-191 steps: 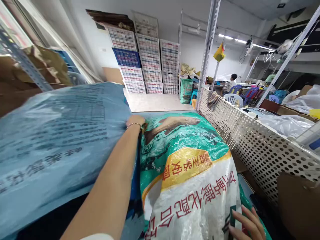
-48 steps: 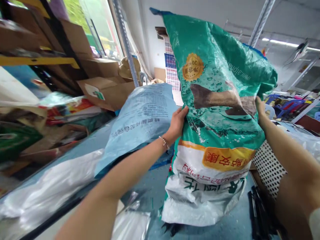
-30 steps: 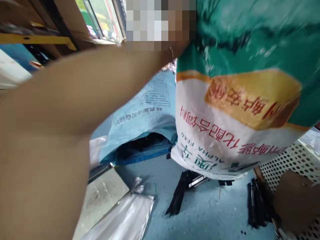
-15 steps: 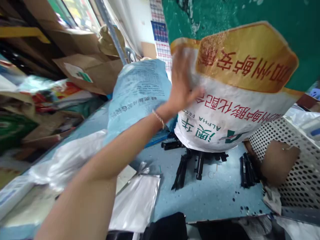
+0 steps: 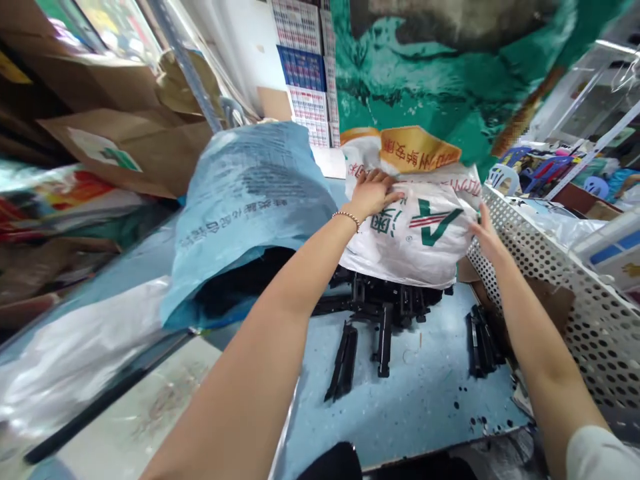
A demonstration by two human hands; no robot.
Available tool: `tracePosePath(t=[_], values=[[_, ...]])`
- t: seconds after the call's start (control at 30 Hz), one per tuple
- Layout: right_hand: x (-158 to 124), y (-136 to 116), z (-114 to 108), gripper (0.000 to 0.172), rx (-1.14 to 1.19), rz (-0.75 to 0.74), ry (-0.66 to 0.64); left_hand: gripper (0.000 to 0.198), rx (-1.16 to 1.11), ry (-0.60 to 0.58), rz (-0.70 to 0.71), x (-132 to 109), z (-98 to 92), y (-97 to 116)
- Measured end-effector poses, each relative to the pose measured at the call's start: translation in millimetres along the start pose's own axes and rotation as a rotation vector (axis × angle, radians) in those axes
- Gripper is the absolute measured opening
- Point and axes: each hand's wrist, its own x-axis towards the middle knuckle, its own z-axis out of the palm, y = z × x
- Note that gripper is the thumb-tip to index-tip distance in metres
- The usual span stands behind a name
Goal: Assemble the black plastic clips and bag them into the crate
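Note:
A large green-and-white printed woven sack (image 5: pixel 430 240) stands tilted over the table, its lower edge above a pile of black plastic parts (image 5: pixel 385 293). My left hand (image 5: pixel 373 193), with a beaded bracelet on the wrist, grips the creased front of the sack, fingers bent into the fabric. At the sack's right edge, my right hand (image 5: pixel 487 233) holds the side between thumb and fingers. Left of them lies a blue woven sack (image 5: pixel 250 193), its dark mouth gaping towards me. The inside of the white sack is hidden.
More black parts lie loose on the blue table (image 5: pixel 400 407), with one bundle (image 5: pixel 483 343) at the right. A perforated metal panel (image 5: pixel 560 300) borders the right side. Crumpled white plastic (image 5: pixel 90 347) is at the left, near cardboard boxes (image 5: pixel 135 147).
My right hand has come into view at the sack's right edge. The sack's printed front has crumpled and lowered, my left hand has bent its fingers, and more black parts show beneath.

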Motion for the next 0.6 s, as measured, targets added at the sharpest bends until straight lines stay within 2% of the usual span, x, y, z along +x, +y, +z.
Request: tracePosePath(t=[0.07,0.1,0.23,0.33,0.4,0.5,0.6], values=[[1.3,24.1,19.8,0.113,-0.040,0.031,-0.008,0.050,0.055,-0.021,-0.090,10.9,18.1,-17.3],[2.1,35.4,31.9,0.114,-0.048,0.054,-0.015,0.051,0.063,-0.032,-0.137,14.2,27.4,-26.4],[9.8,74.3,78.1,0.094,-0.070,0.158,-0.023,0.053,0.057,-0.085,-0.312,17.1,62.4,-63.1],[15.9,99.6,94.8,0.083,-0.082,0.254,-0.043,0.059,0.052,-0.095,-0.375,18.4,86.4,-81.7],[15.9,114.9,97.5,0.079,-0.094,0.314,-0.052,0.063,0.056,-0.078,-0.393,20.6,102.0,-85.0],[11.0,130.4,96.6,0.075,-0.108,0.361,-0.040,0.068,0.120,-0.025,-0.359,21.4,120.5,-79.0],[7.1,133.1,94.5,0.069,-0.102,0.391,-0.044,0.069,0.185,-0.083,-0.340,13.3,124.6,-70.7]])
